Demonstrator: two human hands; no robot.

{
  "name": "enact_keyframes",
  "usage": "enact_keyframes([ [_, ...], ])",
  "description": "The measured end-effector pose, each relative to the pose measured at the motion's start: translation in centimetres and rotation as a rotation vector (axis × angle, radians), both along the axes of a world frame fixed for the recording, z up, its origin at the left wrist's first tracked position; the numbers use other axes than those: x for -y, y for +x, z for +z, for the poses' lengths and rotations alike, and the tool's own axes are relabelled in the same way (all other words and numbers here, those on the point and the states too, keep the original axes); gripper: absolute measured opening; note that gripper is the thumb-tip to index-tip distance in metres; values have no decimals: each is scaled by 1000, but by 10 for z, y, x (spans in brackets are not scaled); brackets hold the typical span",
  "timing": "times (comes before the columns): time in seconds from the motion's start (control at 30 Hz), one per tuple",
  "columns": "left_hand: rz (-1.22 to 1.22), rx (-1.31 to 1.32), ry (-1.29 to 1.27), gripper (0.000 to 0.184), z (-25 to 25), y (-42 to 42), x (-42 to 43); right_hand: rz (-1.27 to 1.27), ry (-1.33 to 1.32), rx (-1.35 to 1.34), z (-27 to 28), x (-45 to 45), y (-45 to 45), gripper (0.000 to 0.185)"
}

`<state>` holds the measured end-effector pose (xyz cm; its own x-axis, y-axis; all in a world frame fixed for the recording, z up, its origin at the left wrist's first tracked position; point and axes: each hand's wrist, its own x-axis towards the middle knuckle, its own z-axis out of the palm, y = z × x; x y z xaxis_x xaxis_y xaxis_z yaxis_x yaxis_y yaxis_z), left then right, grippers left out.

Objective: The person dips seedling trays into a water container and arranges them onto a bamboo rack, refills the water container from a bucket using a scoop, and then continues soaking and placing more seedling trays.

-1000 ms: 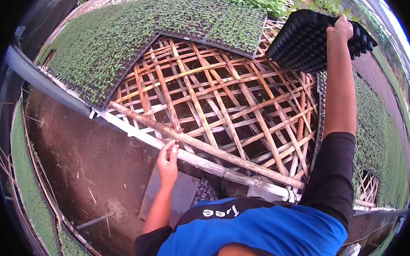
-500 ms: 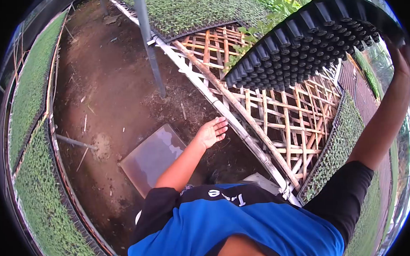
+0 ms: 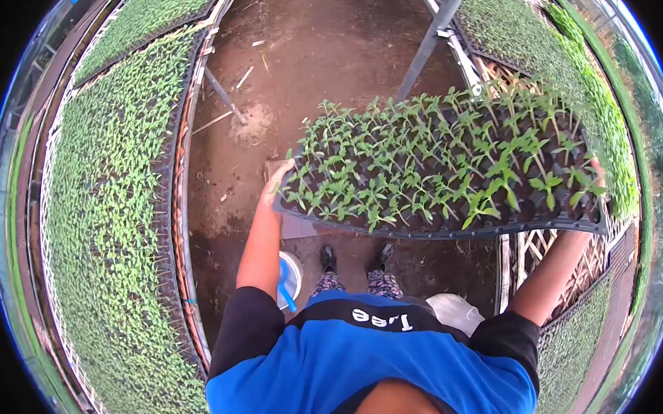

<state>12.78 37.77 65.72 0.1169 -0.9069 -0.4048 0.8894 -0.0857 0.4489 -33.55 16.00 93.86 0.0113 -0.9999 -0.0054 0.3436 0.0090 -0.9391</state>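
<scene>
A black plastic seedling tray [image 3: 414, 231], full of young green seedlings [image 3: 400, 163] in dark soil, is held up in front of my chest, over the dirt path. My left hand [image 3: 278, 178] grips its left end, with the fingers partly hidden behind the edge. At the right end my right hand [image 3: 598, 173] is closed on the tray's short side, mostly covered by the rim and leaves. The tray lies roughly level, its right end nearer to me.
Long beds of seedling trays [image 3: 117, 209] line the left side, and more trays [image 3: 520, 36] stand on a bamboo rack [image 3: 529, 250] at the right. Grey posts [image 3: 431, 40] rise beside the path. A white bucket [image 3: 293, 279] with a blue handle-like piece and a pale sack-like object [image 3: 454, 312] flank my feet.
The tray has swung from high on the right, underside showing, to level before me, seedlings upward. My left hand, free and open before, now holds its left end. My view has turned left.
</scene>
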Motion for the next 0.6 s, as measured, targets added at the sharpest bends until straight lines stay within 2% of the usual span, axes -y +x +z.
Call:
enact_keyframes([
  [0.03, -18, 158, -10, 32, -20, 14, -14, 51, 74, -26, -24, 1, 20, 35],
  [0.1, -68, 260, 147, 36, -25, 18, -41, 155, 302, -13, -59, -27, 93, 39],
  [0.13, -77, 312, 249, 37, -29, 16, -44, 240, 417, -136, -102, -8, 92, 33],
  [0.17, -107, 371, 358, 34, -60, 21, -48, 318, 500, -241, -134, -4, 109, 23],
  [0.23, -33, 570, 511, 36, -106, 16, -49, 529, 489, -244, -217, 5, 131, 10],
  [0.27, 13, 647, 574, 36, -127, 15, -46, 494, 481, -258, -266, 8, 145, 9],
  [0.33, -4, 903, 653, 32, -218, 27, -51, 586, 580, -328, -359, 15, 167, 12],
  [0.43, -6, 1219, 729, 24, -332, 51, -57, 607, 551, -463, -502, 27, 186, 14],
  [0.47, -97, 1243, 869, 29, -342, 59, -53, 599, 519, -509, -546, 30, 190, 14],
  [0.53, -54, 1238, 939, 27, -410, 81, -55, 578, 436, -575, -622, 35, 201, 15],
  [0.6, 15, 1267, 957, 27, -452, 97, -49, 552, 343, -610, -689, 40, 208, 17],
])
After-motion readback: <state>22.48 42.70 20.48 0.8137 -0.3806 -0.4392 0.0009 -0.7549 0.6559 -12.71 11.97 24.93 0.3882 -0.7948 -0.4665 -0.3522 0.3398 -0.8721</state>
